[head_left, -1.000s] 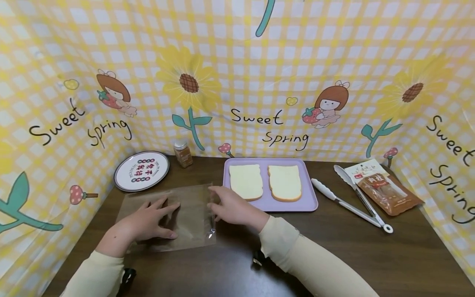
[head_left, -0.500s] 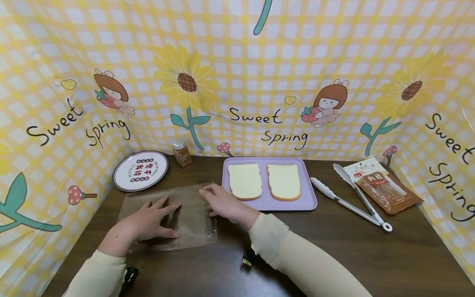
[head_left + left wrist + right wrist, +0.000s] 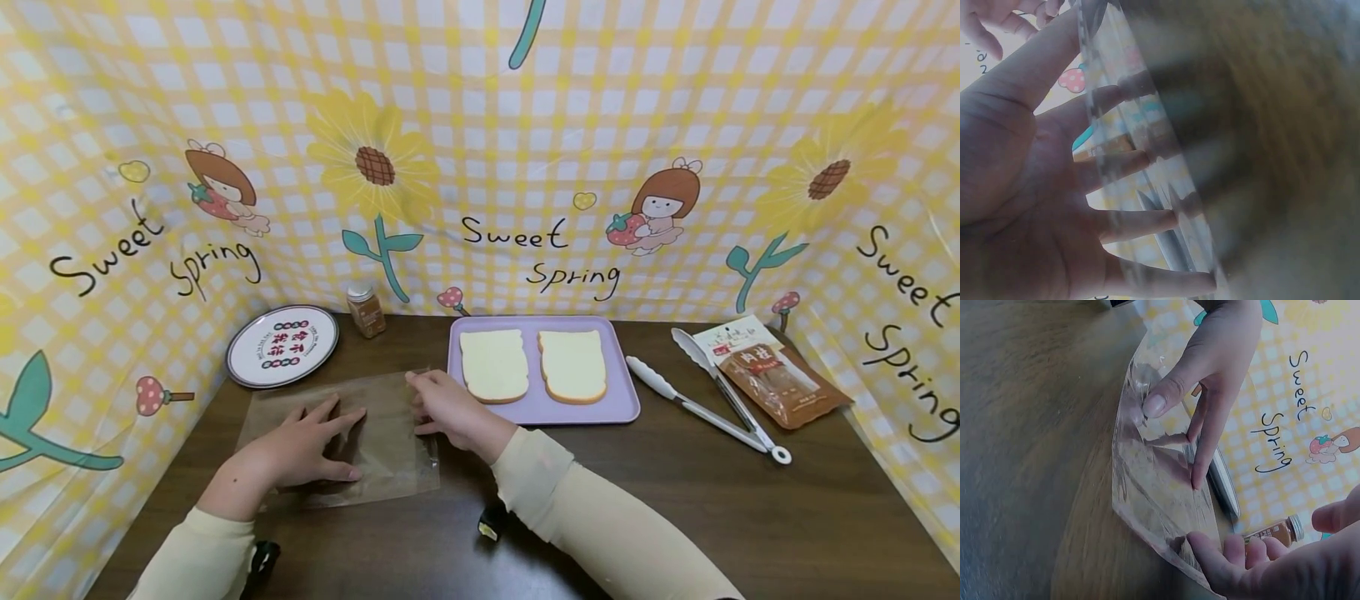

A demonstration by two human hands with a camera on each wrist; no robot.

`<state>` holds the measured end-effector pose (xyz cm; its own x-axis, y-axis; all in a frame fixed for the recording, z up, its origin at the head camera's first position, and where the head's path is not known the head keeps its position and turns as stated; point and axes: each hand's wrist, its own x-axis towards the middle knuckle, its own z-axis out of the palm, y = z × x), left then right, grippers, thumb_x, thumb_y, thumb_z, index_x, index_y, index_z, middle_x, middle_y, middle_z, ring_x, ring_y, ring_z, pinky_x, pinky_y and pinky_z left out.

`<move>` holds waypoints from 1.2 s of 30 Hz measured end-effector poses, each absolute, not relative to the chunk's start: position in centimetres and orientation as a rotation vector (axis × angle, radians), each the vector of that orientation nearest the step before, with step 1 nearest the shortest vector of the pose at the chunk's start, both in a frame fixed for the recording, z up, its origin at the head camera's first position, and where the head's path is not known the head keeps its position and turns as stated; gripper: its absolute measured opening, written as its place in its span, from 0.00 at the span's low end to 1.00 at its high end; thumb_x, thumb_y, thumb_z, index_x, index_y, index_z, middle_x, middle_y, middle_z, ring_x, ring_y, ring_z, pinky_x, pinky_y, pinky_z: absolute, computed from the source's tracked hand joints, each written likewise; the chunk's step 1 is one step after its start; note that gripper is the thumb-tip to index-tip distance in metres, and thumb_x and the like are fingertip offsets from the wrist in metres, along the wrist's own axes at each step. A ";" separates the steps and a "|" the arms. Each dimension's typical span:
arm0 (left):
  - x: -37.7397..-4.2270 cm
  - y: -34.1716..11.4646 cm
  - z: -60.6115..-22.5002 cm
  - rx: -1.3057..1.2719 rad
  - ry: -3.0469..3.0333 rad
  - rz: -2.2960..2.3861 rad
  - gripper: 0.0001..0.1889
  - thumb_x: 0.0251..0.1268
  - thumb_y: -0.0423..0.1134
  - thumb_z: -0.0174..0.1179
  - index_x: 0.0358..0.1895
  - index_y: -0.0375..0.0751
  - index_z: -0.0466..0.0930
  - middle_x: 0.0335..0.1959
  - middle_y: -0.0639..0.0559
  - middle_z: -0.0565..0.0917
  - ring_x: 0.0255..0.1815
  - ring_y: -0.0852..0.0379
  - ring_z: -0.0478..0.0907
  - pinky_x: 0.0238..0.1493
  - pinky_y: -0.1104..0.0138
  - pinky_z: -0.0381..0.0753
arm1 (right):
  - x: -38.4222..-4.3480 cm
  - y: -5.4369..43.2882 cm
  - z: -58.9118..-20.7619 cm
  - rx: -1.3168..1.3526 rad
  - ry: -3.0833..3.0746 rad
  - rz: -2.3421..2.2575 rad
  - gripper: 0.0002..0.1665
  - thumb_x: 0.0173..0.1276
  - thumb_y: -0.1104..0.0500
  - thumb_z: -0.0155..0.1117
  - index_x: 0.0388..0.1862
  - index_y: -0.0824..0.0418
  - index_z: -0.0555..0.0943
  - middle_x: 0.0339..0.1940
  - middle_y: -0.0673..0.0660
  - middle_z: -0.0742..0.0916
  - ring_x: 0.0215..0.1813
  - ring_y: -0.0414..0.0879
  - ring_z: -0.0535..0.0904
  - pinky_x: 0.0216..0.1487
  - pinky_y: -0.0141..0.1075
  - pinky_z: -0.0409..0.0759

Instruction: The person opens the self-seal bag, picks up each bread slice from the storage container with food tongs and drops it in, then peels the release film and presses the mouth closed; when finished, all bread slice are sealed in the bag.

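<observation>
A clear plastic bag lies flat on the dark wooden table in the head view. My left hand rests on its left half, fingers spread and nearly straight. In the right wrist view, the bag shows creases and shiny folds under the left hand. At the bag's right edge is my right hand, its thumb and index finger apart. One digit of the right hand touches the film while the other fingers bend loosely. Blurred film covers much of the left wrist view, beside the left palm.
A purple tray carries two bread slices. Right of it lie white-tipped tongs and a brown food packet. A printed white plate and a small spice jar stand at the back left.
My right hand has shifted slightly left over the bag's right edge, its fingers changing position there. The left hand has stayed spread on the bag.
</observation>
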<state>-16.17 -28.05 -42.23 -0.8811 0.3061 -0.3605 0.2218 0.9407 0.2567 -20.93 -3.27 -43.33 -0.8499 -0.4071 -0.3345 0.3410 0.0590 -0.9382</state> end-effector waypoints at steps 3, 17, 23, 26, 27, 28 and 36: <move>-16.2 -28.1 -42.3 0.388 2.699 0.285 0.52 0.60 0.70 0.71 0.85 0.54 0.62 0.86 0.24 0.52 0.76 0.04 0.49 0.64 0.16 0.66 | -20.9 -3.4 -43.2 -0.053 1.805 -1.856 0.31 0.88 0.46 0.49 0.75 0.69 0.69 0.67 0.75 0.74 0.70 0.68 0.77 0.68 0.64 0.84; -16.1 -27.9 -42.3 0.386 2.694 0.283 0.52 0.61 0.70 0.71 0.85 0.53 0.61 0.85 0.23 0.52 0.76 0.03 0.48 0.63 0.16 0.66 | -19.9 -4.7 -43.5 0.052 1.750 -1.953 0.29 0.89 0.53 0.43 0.79 0.70 0.61 0.82 0.75 0.64 0.80 0.75 0.66 0.68 0.62 0.85; -16.0 -27.9 -42.4 0.360 2.687 0.295 0.53 0.61 0.70 0.71 0.85 0.54 0.61 0.86 0.24 0.52 0.78 0.04 0.46 0.64 0.16 0.65 | -20.0 -4.6 -43.2 0.091 1.613 -1.957 0.34 0.90 0.53 0.42 0.86 0.67 0.53 0.82 0.82 0.61 0.74 0.75 0.73 0.65 0.60 0.88; -16.0 -27.8 -42.3 0.354 2.687 0.294 0.53 0.60 0.71 0.71 0.85 0.54 0.61 0.86 0.25 0.51 0.78 0.04 0.45 0.64 0.15 0.64 | -20.1 -4.5 -43.1 0.084 1.539 -1.943 0.36 0.90 0.53 0.42 0.88 0.66 0.49 0.82 0.84 0.60 0.71 0.75 0.77 0.65 0.59 0.88; -16.0 -27.8 -42.3 0.351 2.686 0.296 0.53 0.60 0.71 0.71 0.85 0.54 0.61 0.86 0.25 0.51 0.78 0.04 0.45 0.64 0.15 0.64 | -20.1 -4.4 -43.1 0.074 1.520 -1.936 0.37 0.91 0.53 0.42 0.88 0.67 0.47 0.82 0.84 0.61 0.70 0.75 0.79 0.66 0.58 0.87; -16.0 -27.9 -42.4 0.350 2.686 0.298 0.53 0.60 0.71 0.71 0.85 0.54 0.61 0.86 0.25 0.51 0.78 0.04 0.45 0.64 0.15 0.64 | -20.1 -4.4 -43.1 0.056 1.512 -1.927 0.37 0.91 0.53 0.42 0.88 0.68 0.46 0.80 0.84 0.63 0.69 0.76 0.80 0.67 0.58 0.87; -16.1 -27.8 -42.4 0.359 2.702 0.296 0.53 0.59 0.70 0.72 0.85 0.53 0.63 0.86 0.23 0.52 0.77 0.04 0.46 0.64 0.16 0.65 | -20.2 -5.0 -44.5 -0.095 1.608 -1.822 0.34 0.89 0.54 0.50 0.78 0.79 0.62 0.58 0.78 0.87 0.59 0.70 0.89 0.59 0.51 0.92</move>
